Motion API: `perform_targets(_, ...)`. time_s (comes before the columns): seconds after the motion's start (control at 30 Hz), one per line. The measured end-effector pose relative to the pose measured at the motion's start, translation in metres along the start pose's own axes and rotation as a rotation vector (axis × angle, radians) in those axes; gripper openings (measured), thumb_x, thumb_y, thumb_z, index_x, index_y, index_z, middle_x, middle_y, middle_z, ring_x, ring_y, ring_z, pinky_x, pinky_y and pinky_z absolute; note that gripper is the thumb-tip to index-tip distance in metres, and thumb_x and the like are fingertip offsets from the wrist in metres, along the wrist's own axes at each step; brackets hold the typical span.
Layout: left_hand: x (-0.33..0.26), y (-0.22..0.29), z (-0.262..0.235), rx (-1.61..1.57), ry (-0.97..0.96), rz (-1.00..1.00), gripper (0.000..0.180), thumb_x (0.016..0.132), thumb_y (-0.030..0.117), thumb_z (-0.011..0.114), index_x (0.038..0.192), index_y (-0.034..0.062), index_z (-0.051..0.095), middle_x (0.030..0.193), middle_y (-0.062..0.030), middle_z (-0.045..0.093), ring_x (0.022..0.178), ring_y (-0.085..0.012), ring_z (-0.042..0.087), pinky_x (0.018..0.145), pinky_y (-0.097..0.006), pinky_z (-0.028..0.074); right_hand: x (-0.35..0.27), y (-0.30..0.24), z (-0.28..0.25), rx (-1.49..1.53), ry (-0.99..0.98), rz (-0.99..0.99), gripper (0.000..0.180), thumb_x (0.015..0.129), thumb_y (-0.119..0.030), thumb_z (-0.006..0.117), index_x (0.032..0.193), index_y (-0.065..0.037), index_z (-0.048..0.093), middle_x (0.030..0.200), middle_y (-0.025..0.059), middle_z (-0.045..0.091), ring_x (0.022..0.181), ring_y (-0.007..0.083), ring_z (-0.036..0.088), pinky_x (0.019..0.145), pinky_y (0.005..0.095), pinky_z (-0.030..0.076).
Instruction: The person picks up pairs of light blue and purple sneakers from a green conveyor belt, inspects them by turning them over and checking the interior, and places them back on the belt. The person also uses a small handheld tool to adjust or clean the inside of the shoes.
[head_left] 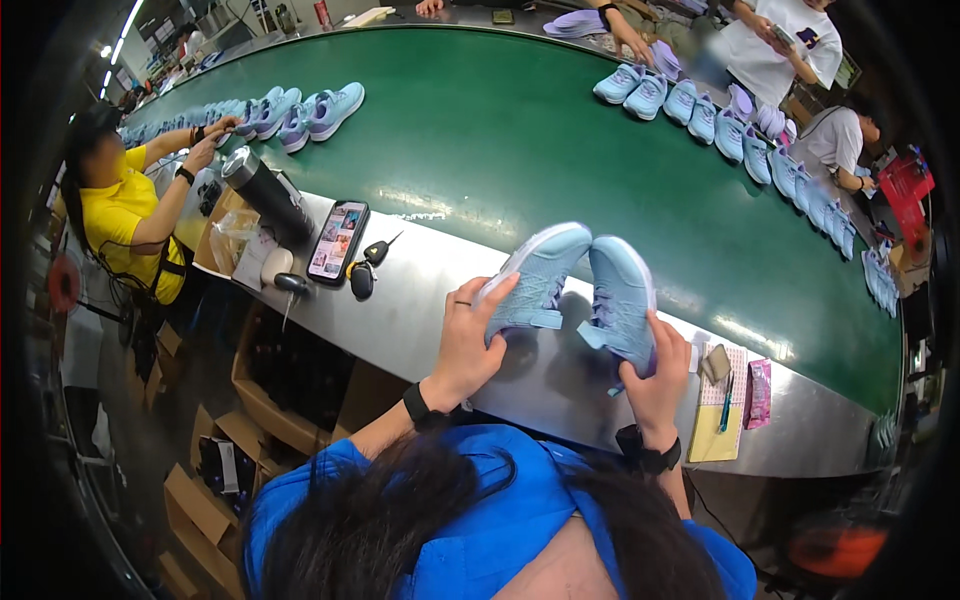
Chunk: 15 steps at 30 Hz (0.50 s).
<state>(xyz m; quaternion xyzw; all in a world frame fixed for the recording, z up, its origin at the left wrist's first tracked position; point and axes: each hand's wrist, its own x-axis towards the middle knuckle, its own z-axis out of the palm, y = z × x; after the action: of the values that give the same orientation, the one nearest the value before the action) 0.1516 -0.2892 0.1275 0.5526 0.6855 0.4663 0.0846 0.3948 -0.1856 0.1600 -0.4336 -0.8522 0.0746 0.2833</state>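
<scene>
My left hand grips a light blue sneaker by its outer side, with the thumb near the heel end. A matching light blue sneaker is held in my right hand, fingers along its outer sole edge. Both shoes are tilted with toes pointing away from me, and the toes lean close together. Pale blue tabs stick out at the inner side of each shoe. The pair is over the metal work table, beside the green conveyor belt.
On the table to the left are a phone, car keys and a black tumbler. A notepad and pink packet lie right. Rows of blue sneakers line the belt's far side. A yellow-shirted person handles shoes at left.
</scene>
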Motion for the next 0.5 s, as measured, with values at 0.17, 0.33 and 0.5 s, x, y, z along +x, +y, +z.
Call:
perform_targets(0.17,-0.01,-0.002,0.01,0.104,-0.053,-0.026,0.07,0.066,-0.001,0.058,0.133,0.0147,0.047,0.124,-0.0154,0.045,0.107,-0.0362,0.043,0.093,-0.045,0.038,-0.007,-0.02,-0.002,-0.141,-0.205,0.042,0.068,0.069,-0.019,0.074,0.132,-0.02,0.049,0.128,0.0092,0.051,0.105,0.0297,0.055,0.079,0.0381,0.05)
perform_targets(0.33,-0.002,-0.002,0.007,-0.002,-0.061,-0.089,0.068,0.064,-0.001,0.06,0.13,0.0125,0.049,0.121,-0.0157,0.048,0.107,-0.0359,0.045,0.094,-0.042,0.039,-0.004,-0.021,-0.004,-0.061,-0.195,0.099,0.067,0.071,-0.015,0.071,0.134,-0.021,0.048,0.13,0.0111,0.051,0.101,0.0302,0.056,0.082,0.0372,0.048)
perform_targets(0.5,0.007,-0.005,0.007,-0.224,-0.143,-0.235,0.06,0.077,0.006,0.06,0.134,0.0098,0.041,0.119,-0.0156,0.05,0.112,-0.0293,0.049,0.093,-0.04,0.042,0.002,-0.006,0.002,0.573,-0.266,0.422,0.061,0.082,-0.022,0.067,0.137,-0.013,0.042,0.117,0.0099,0.057,0.084,0.0207,0.065,0.054,0.0289,0.052)
